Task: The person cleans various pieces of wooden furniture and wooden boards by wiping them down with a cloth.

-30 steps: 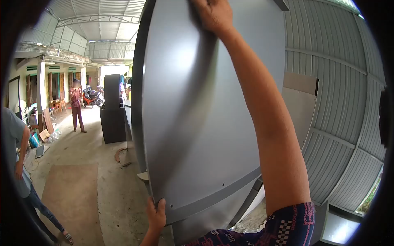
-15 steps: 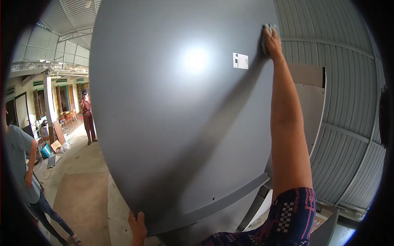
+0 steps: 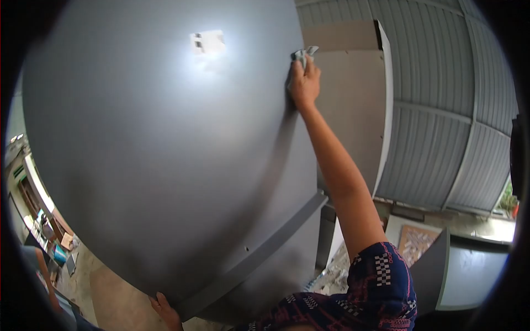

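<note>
The grey panel [image 3: 165,154] stands upright, filling my view. My right hand [image 3: 303,83] clutches a crumpled cloth [image 3: 301,55] against its upper right edge, and my left hand [image 3: 164,310] grips the near bottom edge. A firm hold below and light, even pressure above seem best.

- The only label-looking thing is a small white sticker [image 3: 207,41], high up on the big grey panel [image 3: 154,165], a bit left of centre.
- It's got a couple of dark marks at its left end, but glare washes it out, so I honestly can't read a word or number off it.
- Nothing else here is readable.
</note>
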